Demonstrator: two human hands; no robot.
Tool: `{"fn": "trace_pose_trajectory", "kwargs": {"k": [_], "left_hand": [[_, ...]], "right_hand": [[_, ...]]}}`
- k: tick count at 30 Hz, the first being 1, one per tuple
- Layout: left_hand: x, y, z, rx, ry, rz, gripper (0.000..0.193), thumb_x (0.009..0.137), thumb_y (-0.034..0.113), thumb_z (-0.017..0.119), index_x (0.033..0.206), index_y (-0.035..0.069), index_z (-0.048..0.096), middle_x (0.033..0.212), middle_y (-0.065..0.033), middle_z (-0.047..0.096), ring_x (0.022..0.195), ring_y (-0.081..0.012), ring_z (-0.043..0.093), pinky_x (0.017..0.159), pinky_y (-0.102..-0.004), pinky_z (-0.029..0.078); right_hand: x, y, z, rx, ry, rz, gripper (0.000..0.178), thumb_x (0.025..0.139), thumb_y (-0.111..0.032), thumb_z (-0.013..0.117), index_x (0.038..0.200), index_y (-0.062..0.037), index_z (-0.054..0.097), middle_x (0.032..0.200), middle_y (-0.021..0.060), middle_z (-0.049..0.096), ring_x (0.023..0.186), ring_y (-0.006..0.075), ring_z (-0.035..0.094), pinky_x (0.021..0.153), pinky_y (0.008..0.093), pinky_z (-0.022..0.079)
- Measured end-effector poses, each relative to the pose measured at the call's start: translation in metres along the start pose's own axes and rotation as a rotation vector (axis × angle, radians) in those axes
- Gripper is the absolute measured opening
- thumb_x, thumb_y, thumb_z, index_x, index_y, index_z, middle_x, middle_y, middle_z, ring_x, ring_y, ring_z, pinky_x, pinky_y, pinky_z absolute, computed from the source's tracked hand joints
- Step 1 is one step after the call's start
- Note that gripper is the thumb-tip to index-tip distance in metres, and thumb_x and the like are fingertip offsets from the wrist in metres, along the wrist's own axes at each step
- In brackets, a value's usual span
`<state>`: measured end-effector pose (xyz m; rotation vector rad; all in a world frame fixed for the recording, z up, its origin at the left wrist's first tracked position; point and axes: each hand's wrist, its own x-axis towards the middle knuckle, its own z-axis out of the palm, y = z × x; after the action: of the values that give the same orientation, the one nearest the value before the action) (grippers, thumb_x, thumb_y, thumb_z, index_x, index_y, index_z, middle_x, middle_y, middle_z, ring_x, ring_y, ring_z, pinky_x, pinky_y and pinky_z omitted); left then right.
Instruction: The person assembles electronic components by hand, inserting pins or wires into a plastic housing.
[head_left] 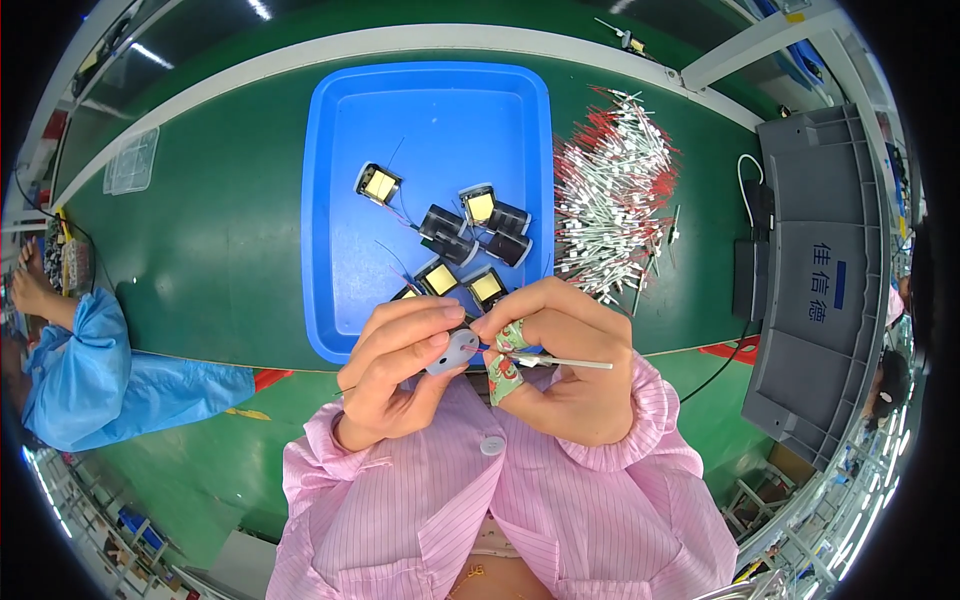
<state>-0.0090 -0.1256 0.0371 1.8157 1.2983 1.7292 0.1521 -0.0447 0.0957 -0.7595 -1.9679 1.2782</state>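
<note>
Close to my chest, over the tray's near edge, my left hand is closed around a small part with a grey rounded face that has dark holes in it. My right hand pinches a thin wire lead with a white sleeve, its tail sticking out to the right. A short reddish wire runs between the fingertips and the grey face; whether it goes into a hole I cannot tell. Green patterned tape wraps my right thumb and index finger.
A blue tray holds several black units with yellow blocks and loose wires. Right of it lies a heap of red and white wire leads. A grey crate stands far right. Another person's blue sleeve is at left.
</note>
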Motion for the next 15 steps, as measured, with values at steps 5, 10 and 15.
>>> {"fn": "trace_pose_trajectory", "kwargs": {"k": [5,10,15], "left_hand": [[-0.0005,-0.0026,-0.0013,-0.044,-0.005,-0.011,0.041,0.070,-0.006,0.075,0.107,-0.002,0.057,0.105,-0.0224,0.065,0.094,-0.0361,0.065,0.078,-0.0400,0.053],[-0.0005,-0.0038,-0.0028,-0.096,-0.020,-0.033,0.041,0.070,-0.006,0.075,0.107,-0.003,0.057,0.105,-0.0229,0.065,0.094,-0.0364,0.064,0.079,-0.0408,0.053],[-0.0012,-0.0046,-0.0022,-0.067,-0.021,-0.016,0.042,0.069,-0.006,0.075,0.107,-0.003,0.057,0.104,-0.0236,0.065,0.094,-0.0366,0.064,0.079,-0.0409,0.053]], "right_hand": [[0.0009,0.0008,-0.0005,-0.002,0.000,-0.003,0.014,0.065,0.006,0.072,0.075,0.0004,0.064,0.089,0.0107,0.067,0.076,0.0167,0.064,0.064,0.0263,0.050],[0.0006,0.0010,-0.0011,-0.007,-0.006,0.001,0.014,0.065,0.006,0.073,0.076,0.0001,0.065,0.089,0.0104,0.067,0.076,0.0158,0.063,0.064,0.0259,0.050],[-0.0001,0.0006,0.0018,-0.042,0.019,-0.024,0.016,0.064,0.006,0.073,0.077,0.0003,0.065,0.090,0.0097,0.066,0.072,0.0153,0.064,0.060,0.0247,0.050]]}}
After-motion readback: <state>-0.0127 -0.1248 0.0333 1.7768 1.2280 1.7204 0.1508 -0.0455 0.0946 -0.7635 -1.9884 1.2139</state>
